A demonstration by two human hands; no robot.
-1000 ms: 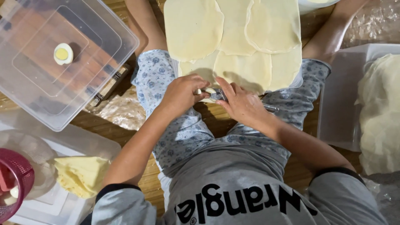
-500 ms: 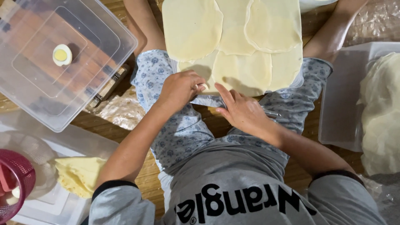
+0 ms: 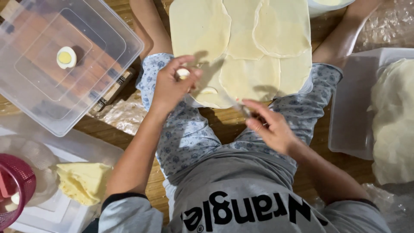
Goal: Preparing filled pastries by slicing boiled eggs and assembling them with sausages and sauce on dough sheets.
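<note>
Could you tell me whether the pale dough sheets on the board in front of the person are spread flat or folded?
Spread flat: the dough sheets lie open and overlapping on the board, their rounded edges showing, none doubled over.

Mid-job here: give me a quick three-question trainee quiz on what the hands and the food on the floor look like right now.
1. True or false: the left hand pinches a piece of boiled egg.
2. What does the halved egg lie on? A) clear lid B) dough sheets C) pink basket
3. Fill in: the right hand holds a slim ____ at the edge of the dough sheets.

Key: 1 true; 2 A, the clear lid; 3 knife.
</note>
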